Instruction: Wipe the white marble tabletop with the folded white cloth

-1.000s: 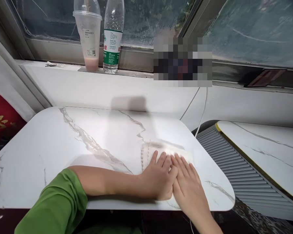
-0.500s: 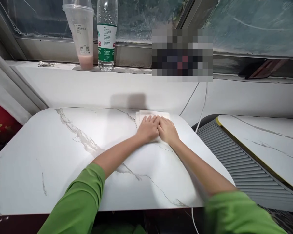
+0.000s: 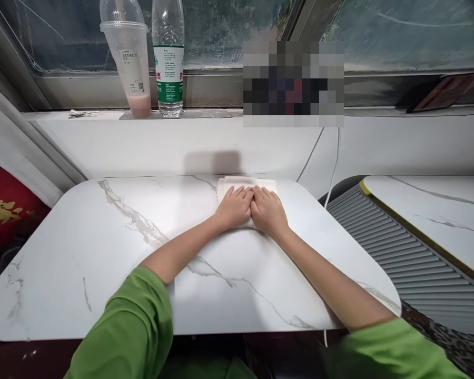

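A cream-white folded cloth (image 3: 246, 181) lies flat on the white marbled table (image 3: 114, 263), close to its far edge by the wall. My left hand (image 3: 235, 207) presses down on the left part of the cloth, palm down with fingers stretched forward. Beside it, touching at the thumbs, my right hand (image 3: 268, 209) rests flat on the cloth's right part, fingers pointing away from me. Neither hand is wrapped around anything. The middle and near part of the cloth is mostly hidden under both hands.
On the window ledge stand a plastic cup (image 3: 133, 79) with pink liquid and a clear bottle (image 3: 169, 73) with a green label. A blurred-out patch covers part of the ledge. White cables (image 3: 333, 168) hang right of the table. Another marbled table (image 3: 438, 210) is at the right.
The view has shifted slightly, showing more of the table's left and right ends. Both hands stay flat on the cloth, nearly in the same place against its far edge.
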The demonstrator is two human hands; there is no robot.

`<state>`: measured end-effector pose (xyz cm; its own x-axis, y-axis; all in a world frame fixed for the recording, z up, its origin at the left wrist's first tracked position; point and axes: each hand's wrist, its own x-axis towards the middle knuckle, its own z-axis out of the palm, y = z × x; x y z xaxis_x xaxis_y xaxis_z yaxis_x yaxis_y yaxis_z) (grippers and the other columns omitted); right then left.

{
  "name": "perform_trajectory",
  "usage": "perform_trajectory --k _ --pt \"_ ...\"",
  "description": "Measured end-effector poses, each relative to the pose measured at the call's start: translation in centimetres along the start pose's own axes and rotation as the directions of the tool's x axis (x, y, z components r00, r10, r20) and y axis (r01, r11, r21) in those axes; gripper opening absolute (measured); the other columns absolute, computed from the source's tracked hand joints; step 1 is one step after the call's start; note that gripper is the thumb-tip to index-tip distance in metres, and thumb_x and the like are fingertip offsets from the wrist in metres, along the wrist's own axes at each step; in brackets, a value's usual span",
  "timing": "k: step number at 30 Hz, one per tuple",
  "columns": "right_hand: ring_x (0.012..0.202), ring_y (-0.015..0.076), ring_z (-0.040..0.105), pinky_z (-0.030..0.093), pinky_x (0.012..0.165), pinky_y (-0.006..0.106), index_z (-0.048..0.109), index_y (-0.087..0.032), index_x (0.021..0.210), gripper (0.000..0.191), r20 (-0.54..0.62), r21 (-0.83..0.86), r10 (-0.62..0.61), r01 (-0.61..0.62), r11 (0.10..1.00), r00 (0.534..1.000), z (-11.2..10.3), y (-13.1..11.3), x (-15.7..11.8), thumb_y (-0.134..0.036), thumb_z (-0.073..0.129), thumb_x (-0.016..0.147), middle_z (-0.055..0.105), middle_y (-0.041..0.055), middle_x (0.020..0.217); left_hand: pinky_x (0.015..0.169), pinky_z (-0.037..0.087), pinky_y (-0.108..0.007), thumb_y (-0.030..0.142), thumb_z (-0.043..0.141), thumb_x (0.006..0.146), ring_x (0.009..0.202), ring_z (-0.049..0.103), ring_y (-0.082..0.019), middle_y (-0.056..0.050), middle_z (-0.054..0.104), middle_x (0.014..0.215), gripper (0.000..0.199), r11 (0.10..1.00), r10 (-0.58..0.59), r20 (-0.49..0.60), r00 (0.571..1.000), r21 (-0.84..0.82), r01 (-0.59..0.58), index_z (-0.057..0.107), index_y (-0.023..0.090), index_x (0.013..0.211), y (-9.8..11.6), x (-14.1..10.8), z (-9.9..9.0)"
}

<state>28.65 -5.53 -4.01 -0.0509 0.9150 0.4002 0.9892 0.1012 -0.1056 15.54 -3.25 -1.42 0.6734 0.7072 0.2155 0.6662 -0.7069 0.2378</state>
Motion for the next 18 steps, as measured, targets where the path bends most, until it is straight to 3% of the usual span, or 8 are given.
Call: perform_trajectory --k 3,7,11,15,18 --pt "0.131 0.0343 0.039 0.032 0.106 0.053 0.042 -0.005 0.137 0.054 -0.019 -0.014 -0.024 0.024 1.0 1.0 -1.8 -3.0 -5.0 -0.025 0.024 0.091 0.049 0.019 0.138 0.116 0.013 -0.039 0.019 0.031 0.093 0.138 0.029 -0.022 -0.009 0.038 0.147 0.049 0.996 0.083 0.023 0.996 0.02 -0.083 0.034 0.006 0.14 1.6 -5.3 -1.0" --pt "0.134 0.0337 0.035 0.032 0.105 0.056 0.012 -0.013 0.151 0.064 -0.04 0.024 -0.107 0.108 0.994 0.993 -4.2 -6.9 -11.9 -0.025 0.027 0.09 0.042 0.014 0.145 0.116 0.013 -0.045 0.024 0.035 0.092 0.14 0.025 -0.027 -0.015 0.035 0.148 0.052 0.988 0.141 0.059 0.988 0.048 -0.144 0.035 0.003 0.139 4.1 -13.1 -3.2" --pt "0.136 0.0309 0.033 0.038 0.103 0.055 -0.007 -0.02 0.151 0.071 -0.035 0.067 -0.229 0.231 0.971 0.973 -6.3 -9.1 -16.0 -0.032 0.027 0.09 0.032 0.0096 0.151 0.116 0.013 -0.048 0.027 0.037 0.091 0.141 0.02 -0.03 -0.019 0.033 0.148 0.051 0.978 0.201 0.109 0.974 0.04 -0.206 0.039 0.002 0.136 5.4 -18.4 -5.3" --pt "0.135 0.0313 0.034 0.04 0.1 0.054 0.002 -0.02 0.152 0.071 -0.008 0.091 -0.3 0.3 0.95 0.954 -6.5 -8.9 -15.7 -0.042 0.031 0.09 0.036 0.0114 0.149 0.116 0.015 -0.046 0.025 0.038 0.091 0.142 0.018 -0.027 -0.018 0.031 0.149 0.052 0.983 0.185 0.113 0.976 -0.04 -0.182 0.036 0.004 0.138 5.2 -19.3 -6.0" --pt "0.135 0.0317 0.035 0.033 0.105 0.054 0.023 -0.012 0.148 0.062 -0.021 0.086 -0.319 0.32 0.944 0.947 -4.9 -8.0 -12.5 -0.037 0.028 0.091 0.044 0.0165 0.143 0.117 0.016 -0.042 0.02 0.034 0.092 0.141 0.02 -0.024 -0.018 0.034 0.147 0.05 0.996 0.066 0.078 0.995 -0.059 -0.061 0.033 0.001 0.139 3.8 -16.8 -5.2"
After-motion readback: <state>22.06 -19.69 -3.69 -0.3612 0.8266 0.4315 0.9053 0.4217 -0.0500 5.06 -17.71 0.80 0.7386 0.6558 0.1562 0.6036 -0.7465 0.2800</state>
